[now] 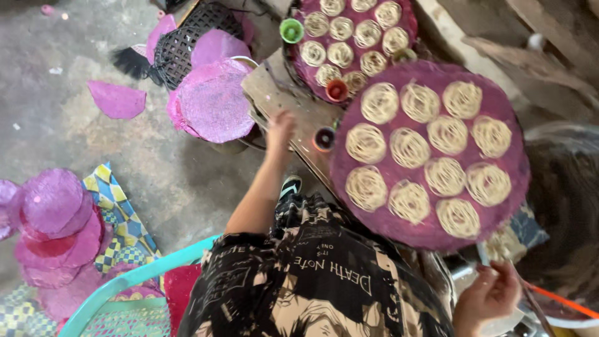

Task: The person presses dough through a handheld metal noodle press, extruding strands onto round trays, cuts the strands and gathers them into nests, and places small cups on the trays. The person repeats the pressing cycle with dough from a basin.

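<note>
My left hand (pixel 280 126) reaches forward onto a worn wooden board (pixel 284 93), fingers loosely apart, holding nothing. It lies close to a small dark cup (pixel 324 138) and an orange cup (pixel 337 90). A round purple tray (pixel 506 187) with several pale noodle coils sits close in front of me at the right. My right hand (pixel 488 294) is low at the right, just under that tray's near rim. Its fingers are closed on a thin pale rod (pixel 481 254) that runs up toward the tray. A second purple tray (pixel 410 28) of noodle coils lies farther away.
A green cup (pixel 291 30) stands by the far tray. A stack of pink woven discs (pixel 212 100) and a black basket (pixel 187 37) sit beyond the board. More pink discs (pixel 53 206) lie on checkered cloth (pixel 118 212) at left. A teal rim (pixel 125 281) is near me.
</note>
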